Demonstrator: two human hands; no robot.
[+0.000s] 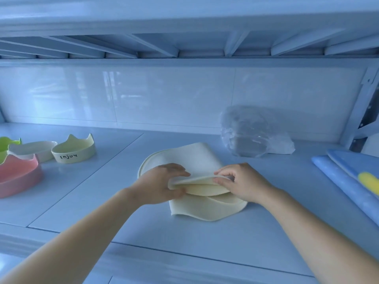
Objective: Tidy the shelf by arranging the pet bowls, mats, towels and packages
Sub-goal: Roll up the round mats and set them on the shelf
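Both hands work a cream mat (202, 160) lying mid-shelf (143, 232). The left hand (159, 183) grips the mat's folded left end, fingers (178, 168) on top and thumb beneath, clamped on the layers. The right hand (241, 183) pinches the same fold from the right, its fingers (222, 172) closed on the upper edge. The mat's near flap sags onto the shelf in a wave. At the left stand four bowls: a cream bowl (73, 149) lettered "Enjoy", a white bowl (33, 149), a pink bowl (18, 176) and a green bowl (7, 145), close together. Behind the mat, right, lies a clear package (252, 134). Blue mats (348, 181) lie at far right.
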